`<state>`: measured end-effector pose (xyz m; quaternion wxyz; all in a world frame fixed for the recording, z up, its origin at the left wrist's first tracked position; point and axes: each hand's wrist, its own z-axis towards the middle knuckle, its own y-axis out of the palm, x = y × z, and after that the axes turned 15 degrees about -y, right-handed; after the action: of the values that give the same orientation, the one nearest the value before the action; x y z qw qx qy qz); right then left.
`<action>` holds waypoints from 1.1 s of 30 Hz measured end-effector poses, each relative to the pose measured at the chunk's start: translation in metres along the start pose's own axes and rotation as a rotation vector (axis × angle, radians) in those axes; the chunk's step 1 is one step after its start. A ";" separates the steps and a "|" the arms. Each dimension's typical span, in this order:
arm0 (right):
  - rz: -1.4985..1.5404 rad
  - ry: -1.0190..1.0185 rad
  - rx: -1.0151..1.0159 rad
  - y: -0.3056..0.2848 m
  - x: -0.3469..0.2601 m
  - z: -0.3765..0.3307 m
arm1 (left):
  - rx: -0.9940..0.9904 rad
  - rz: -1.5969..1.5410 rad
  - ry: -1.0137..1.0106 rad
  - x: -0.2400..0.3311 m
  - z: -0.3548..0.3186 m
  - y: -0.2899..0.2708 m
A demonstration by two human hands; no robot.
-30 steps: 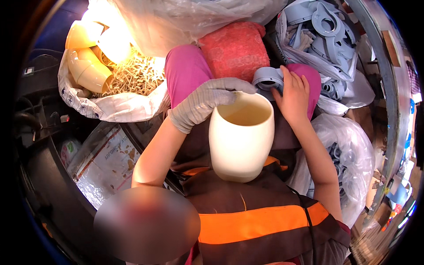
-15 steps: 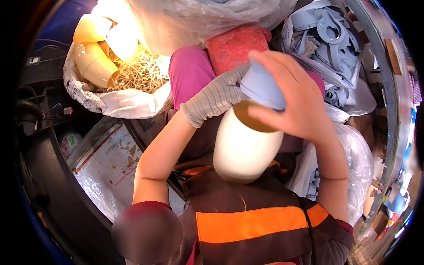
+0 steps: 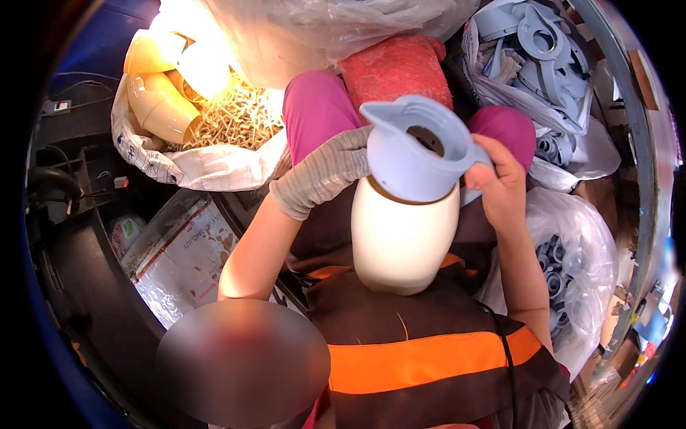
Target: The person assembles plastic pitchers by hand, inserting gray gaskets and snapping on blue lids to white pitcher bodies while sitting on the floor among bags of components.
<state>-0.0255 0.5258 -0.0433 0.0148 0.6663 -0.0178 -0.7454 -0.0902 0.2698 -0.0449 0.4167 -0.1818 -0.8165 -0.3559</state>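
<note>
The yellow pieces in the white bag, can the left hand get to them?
Probably yes: the yellow pieces lie in an open white bag on that side. But the left hand is against the blue spouted top and would have to leave it first.

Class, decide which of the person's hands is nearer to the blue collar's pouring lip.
Left: the gloved left hand is just below the pouring lip; the bare right hand is across the blue collar, at its right side.

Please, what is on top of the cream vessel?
A light-blue spouted collar, gripped by the right hand, sits over the cream vessel; most of the vessel's inside is covered.
</note>
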 end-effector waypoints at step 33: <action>-0.192 0.241 -0.065 -0.009 -0.007 0.031 | -0.184 -0.606 -0.050 -0.049 0.038 0.012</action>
<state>-0.0554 0.5355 -0.0333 -0.0328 0.7487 0.0722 -0.6582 -0.0749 0.3054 -0.0946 0.2533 0.0241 -0.8078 -0.5317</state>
